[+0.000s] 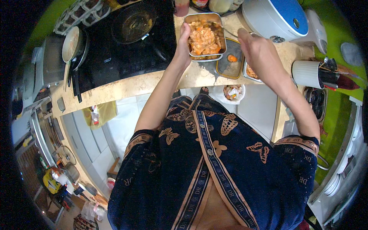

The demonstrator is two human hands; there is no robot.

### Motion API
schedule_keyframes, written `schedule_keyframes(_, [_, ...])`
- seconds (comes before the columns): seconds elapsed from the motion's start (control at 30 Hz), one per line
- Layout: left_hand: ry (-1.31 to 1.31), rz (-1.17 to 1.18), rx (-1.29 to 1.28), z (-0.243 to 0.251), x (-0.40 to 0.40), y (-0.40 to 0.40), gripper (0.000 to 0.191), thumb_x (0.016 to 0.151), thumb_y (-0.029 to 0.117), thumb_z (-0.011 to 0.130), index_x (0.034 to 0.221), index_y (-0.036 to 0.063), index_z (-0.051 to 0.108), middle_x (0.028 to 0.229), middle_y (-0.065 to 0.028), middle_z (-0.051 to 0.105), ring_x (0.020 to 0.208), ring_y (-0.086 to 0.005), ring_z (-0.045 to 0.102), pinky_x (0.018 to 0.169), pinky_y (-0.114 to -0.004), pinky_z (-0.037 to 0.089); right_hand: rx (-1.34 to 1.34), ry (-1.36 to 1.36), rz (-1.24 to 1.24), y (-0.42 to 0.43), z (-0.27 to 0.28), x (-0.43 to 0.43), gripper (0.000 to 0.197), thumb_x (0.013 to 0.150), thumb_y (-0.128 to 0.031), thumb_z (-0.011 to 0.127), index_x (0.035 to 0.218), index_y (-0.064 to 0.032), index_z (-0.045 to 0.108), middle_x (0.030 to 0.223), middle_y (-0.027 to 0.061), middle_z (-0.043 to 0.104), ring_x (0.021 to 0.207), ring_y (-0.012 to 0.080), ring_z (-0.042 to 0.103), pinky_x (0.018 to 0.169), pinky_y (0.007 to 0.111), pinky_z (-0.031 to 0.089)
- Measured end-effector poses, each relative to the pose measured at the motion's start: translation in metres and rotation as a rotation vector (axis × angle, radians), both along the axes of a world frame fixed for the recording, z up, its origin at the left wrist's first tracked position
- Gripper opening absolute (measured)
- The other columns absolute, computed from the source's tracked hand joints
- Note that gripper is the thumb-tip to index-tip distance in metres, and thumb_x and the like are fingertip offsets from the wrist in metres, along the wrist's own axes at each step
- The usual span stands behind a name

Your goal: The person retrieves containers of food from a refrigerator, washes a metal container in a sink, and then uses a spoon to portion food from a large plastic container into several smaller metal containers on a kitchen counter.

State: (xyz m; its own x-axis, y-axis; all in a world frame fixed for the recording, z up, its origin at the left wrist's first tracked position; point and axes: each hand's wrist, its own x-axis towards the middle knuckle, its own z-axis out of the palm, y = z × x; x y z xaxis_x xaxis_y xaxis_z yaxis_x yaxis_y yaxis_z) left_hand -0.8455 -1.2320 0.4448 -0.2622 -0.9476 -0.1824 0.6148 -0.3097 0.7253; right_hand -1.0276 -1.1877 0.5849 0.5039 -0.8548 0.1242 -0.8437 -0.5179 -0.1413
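Observation:
My left hand (184,44) grips the left side of a rectangular metal container (224,43), tilted a little towards me. Inside it lies a mound of chopped orange-coloured food (204,41). With my right hand (257,53) I hold the handle of a metal utensil (231,32), whose head sits among the food at the container's far right; its exact kind is hard to see. Below and between the hands is a flat lid (228,70) with a yellowish rim, bearing an orange piece of food (232,58). A second food container (251,72) is partly hidden under my right hand.
A black cooktop (115,66) with a frying pan (133,24) takes up the left. Beside it stands a small pan (72,44) with a ladle. At right are a white rice cooker (267,20) and a utensil holder (306,73). A waste bin (243,93) stands below the counter edge.

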Motion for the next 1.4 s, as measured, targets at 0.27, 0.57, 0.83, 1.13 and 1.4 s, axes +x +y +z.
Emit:
schedule_keyframes(0.27, [-0.054,0.085,-0.022,0.010,0.002,0.008,0.052,0.092,0.048,0.030,0.127,0.0095,0.032,0.122,-0.0098,0.046,0.111,-0.0235,0.050,0.092,-0.039,0.044,0.164,-0.403,-0.231,0.035,-0.010,0.010,0.007,0.079,-0.004,0.052,0.082,0.0004,0.048,0.067,0.0225,0.054,0.064,0.0400,0.055,0.056,0.044,0.042])
schedule_keyframes(0.57, [-0.129,0.150,-0.047,-0.015,0.005,0.011,0.049,0.092,0.047,0.031,0.127,0.0128,0.029,0.123,-0.0073,0.043,0.113,-0.0207,0.048,0.091,-0.037,0.044,0.310,-0.549,-0.283,0.024,-0.022,0.009,0.008,0.078,-0.006,0.052,0.075,0.0006,0.051,0.064,0.0210,0.055,0.060,0.0372,0.055,0.056,0.042,0.042])
schedule_keyframes(0.83, [-0.158,0.208,-0.087,-0.019,0.009,0.017,0.049,0.092,0.049,0.031,0.124,0.0129,0.031,0.120,-0.0080,0.044,0.112,-0.0204,0.047,0.090,-0.036,0.045,0.303,-0.456,-0.213,0.021,-0.030,0.014,0.006,0.078,-0.006,0.052,0.076,0.0003,0.052,0.065,0.0197,0.055,0.060,0.0373,0.055,0.056,0.043,0.042])
schedule_keyframes(1.13, [-0.258,0.067,0.028,-0.020,0.040,0.070,0.059,0.092,0.047,0.032,0.134,0.0069,0.022,0.131,-0.0125,0.037,0.120,-0.0207,0.041,0.098,-0.032,0.035,0.153,-0.353,-0.295,0.002,-0.031,-0.002,0.007,0.080,-0.009,0.051,0.080,-0.0016,0.053,0.067,0.0204,0.057,0.064,0.0372,0.057,0.056,0.045,0.043])
schedule_keyframes(1.4, [-0.233,-0.074,0.180,-0.039,0.048,0.125,0.060,0.092,0.046,0.033,0.135,0.0060,0.021,0.132,-0.0131,0.036,0.121,-0.0221,0.040,0.099,-0.033,0.035,0.005,0.016,0.111,-0.073,-0.128,-0.002,0.010,0.082,-0.007,0.045,0.087,0.0015,0.049,0.073,0.0216,0.058,0.069,0.0371,0.057,0.060,0.043,0.047])
